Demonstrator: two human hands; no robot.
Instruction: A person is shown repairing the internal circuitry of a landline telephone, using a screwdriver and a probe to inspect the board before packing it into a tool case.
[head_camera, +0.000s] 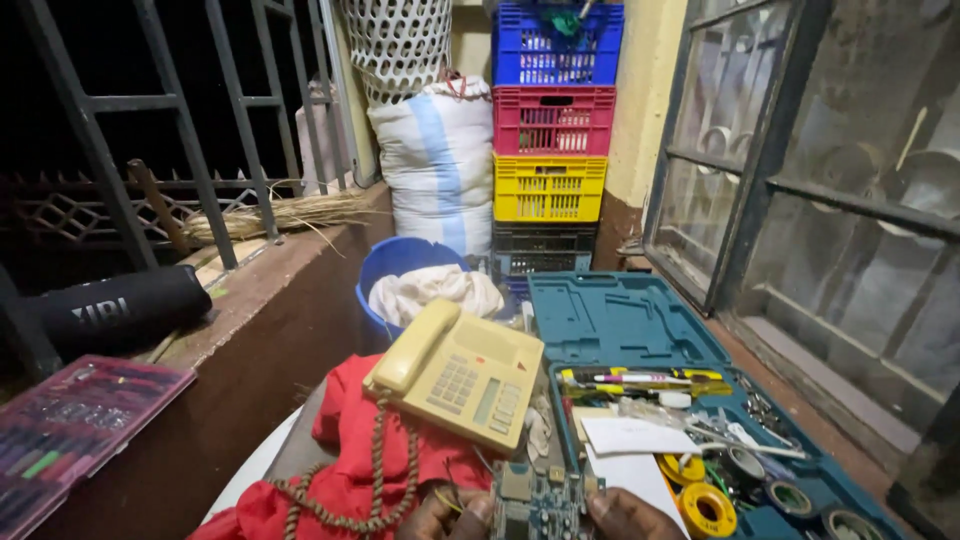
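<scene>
only the fingertips of two bare hands show at the bottom edge: left hand (455, 515), right hand (630, 515); no sleeves, rings or gloves.

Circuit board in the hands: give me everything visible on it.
The circuit board is a small blue-green printed board, densely set with silvery and dark parts, including a squarish block near its upper left corner. It sits at the bottom edge of the view, partly cut off, roughly face-up. The left hand grips its left edge and the right hand its right. It lies just below the cream telephone.
</scene>
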